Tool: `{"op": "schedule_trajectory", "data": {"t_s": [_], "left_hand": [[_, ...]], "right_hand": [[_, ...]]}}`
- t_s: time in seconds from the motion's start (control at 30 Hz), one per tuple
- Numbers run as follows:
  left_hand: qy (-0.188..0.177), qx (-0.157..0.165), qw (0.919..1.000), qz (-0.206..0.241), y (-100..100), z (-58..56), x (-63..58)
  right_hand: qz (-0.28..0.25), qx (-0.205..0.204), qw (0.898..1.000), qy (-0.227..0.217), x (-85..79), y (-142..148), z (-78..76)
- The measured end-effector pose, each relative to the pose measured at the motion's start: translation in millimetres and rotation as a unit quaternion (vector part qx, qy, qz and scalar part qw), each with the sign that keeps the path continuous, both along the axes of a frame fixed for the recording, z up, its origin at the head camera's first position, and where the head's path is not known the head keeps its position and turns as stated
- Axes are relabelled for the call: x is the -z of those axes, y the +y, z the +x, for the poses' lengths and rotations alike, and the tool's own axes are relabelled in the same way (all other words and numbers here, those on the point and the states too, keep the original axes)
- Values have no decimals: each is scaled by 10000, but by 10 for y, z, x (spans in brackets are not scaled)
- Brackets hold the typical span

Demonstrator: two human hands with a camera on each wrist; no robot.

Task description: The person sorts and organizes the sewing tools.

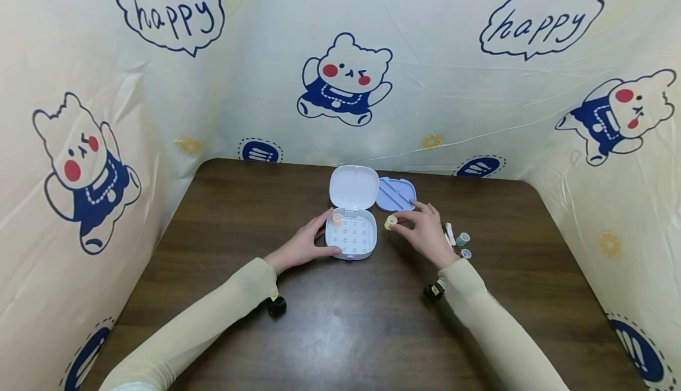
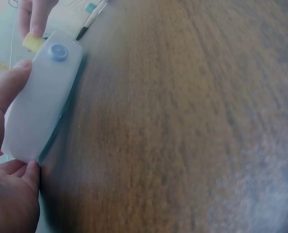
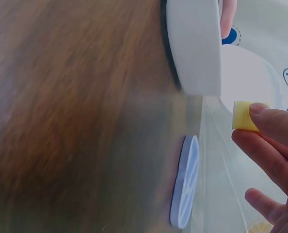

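Observation:
A white sewing box [image 1: 351, 254] stands on the table with its rounded lid [image 1: 353, 187] raised at the back. Inside are rows of small pegs, and a peach thread spool [image 1: 337, 219] sits at the back left corner. My left hand [image 1: 302, 246] grips the box from its left side, thumb at the front and fingers behind. Right of the box, my right hand [image 1: 425, 236] pinches a small yellow thread spool [image 3: 245, 115] between thumb and fingers, above table height. A round blue latch button [image 2: 58, 52] shows on the box front in the left wrist view.
A blue tray [image 1: 396, 194] with a diagonal bar lies behind the right hand, beside the lid. Right of that hand, partly hidden by it, are a teal spool [image 1: 463, 239], a pale spool [image 1: 466, 254] and a slim white tool [image 1: 450, 234]. Printed cloth surrounds the table [image 1: 330, 320].

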State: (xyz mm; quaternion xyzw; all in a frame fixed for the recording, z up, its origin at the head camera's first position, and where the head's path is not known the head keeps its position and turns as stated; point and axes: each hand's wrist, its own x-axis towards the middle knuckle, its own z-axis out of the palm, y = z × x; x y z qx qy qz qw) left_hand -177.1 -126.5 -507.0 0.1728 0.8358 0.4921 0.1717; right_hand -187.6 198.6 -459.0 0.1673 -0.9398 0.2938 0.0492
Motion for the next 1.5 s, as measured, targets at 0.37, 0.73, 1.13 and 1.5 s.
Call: {"op": "schedule_trajectory", "data": {"t_s": [0.37,0.73,1.13,1.5], "left_hand": [[3,-27,10000,0,-5,13,16],[-42,-48,10000,-27,6,26,4],[-79,30,10000,-14,0,14,-27],[24,74,10000,17,-8,-8,4]], "right_hand": [[-47,-219,9997,10,-16,-218,-40],[1,-285,9996,28,29,-402,-86],[244,-370,9990,18,73,-642,-149],[339,-67,9994,-61,126,-835,-156]]}}
